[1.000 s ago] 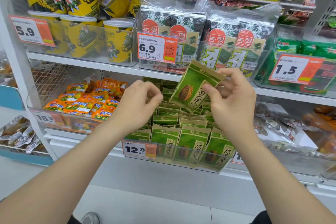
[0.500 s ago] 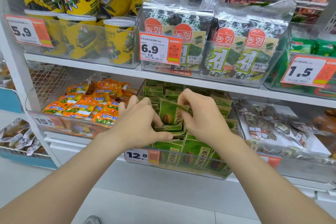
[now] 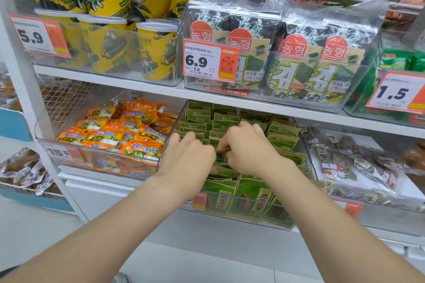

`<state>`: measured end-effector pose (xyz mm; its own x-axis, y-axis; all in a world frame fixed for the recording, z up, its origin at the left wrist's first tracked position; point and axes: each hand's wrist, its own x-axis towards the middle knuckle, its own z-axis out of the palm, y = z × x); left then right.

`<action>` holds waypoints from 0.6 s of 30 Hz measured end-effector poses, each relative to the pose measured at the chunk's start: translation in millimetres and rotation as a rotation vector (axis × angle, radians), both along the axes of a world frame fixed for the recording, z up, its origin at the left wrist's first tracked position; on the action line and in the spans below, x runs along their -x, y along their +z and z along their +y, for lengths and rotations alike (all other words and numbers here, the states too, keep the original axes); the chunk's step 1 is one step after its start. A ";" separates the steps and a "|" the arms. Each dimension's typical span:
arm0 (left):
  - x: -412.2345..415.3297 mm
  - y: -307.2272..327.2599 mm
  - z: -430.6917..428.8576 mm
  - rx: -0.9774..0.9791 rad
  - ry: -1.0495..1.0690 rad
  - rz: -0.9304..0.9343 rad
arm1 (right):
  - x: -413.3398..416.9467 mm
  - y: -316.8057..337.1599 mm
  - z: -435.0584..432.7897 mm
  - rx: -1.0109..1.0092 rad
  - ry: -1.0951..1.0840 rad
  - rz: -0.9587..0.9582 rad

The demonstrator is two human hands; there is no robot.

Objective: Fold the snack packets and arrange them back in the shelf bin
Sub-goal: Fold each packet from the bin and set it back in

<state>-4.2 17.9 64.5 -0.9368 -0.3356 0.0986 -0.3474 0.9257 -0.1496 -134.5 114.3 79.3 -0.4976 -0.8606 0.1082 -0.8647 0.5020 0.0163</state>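
- Reaching into the clear bin (image 3: 243, 197) on the lower shelf, both hands are meeting near its middle.
- The left hand (image 3: 187, 158) is curling its fingers down among the green snack packets (image 3: 253, 190). I cannot tell if it is holding one.
- The right hand (image 3: 249, 149) is sitting just beside it with its fingers bent down too. Their tips are hiding, so I cannot tell what it is holding.
- The green snack packets are standing in rows from the bin's front wall to its back.
- Orange packets (image 3: 119, 133) are lying in the next bin on the left.
- Seaweed packs (image 3: 299, 60) are standing on the shelf above.
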 end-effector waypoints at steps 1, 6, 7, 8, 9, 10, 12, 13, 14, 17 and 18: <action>0.9 0.3 1.0 -0.020 0.014 0.015 | 1.6 -1.7 -0.1 -0.031 -0.006 -0.025; 2.8 9.7 -9.5 -0.067 0.024 0.190 | 15.7 2.8 0.2 0.347 -0.026 -0.100; 3.5 10.9 -12.7 -0.083 0.009 0.201 | 17.7 2.4 0.1 0.385 0.014 -0.154; 3.8 9.9 -15.1 -0.110 -0.010 0.188 | 17.9 0.9 0.5 0.350 0.056 -0.200; 4.0 8.6 -16.5 -0.140 -0.027 0.161 | 17.6 -2.4 0.7 0.267 0.085 -0.229; 3.8 6.6 -17.2 -0.169 -0.038 0.131 | 17.9 -6.2 0.8 0.173 0.097 -0.235; 3.2 3.0 -17.1 -0.219 -0.037 0.090 | 19.4 -8.4 1.4 0.028 0.094 -0.197; 2.6 1.5 -17.6 -0.234 -0.038 0.077 | 19.6 -7.6 2.0 -0.022 0.086 -0.183; 1.5 0.5 -19.0 -0.255 -0.041 0.075 | 19.2 -6.3 3.1 -0.049 0.080 -0.190; -2.5 2.3 -27.4 -0.371 -0.055 0.209 | 18.6 -4.1 7.6 0.075 0.048 -0.201; -3.0 3.3 -30.3 -0.410 -0.055 0.288 | 17.5 -5.6 8.5 0.167 0.027 -0.164</action>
<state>-1.2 -12.3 67.8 -0.9083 -0.3519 0.2262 -0.2702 0.9064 0.3248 -152.0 122.9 73.7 -0.4974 -0.8507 0.1702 -0.8621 0.4627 -0.2066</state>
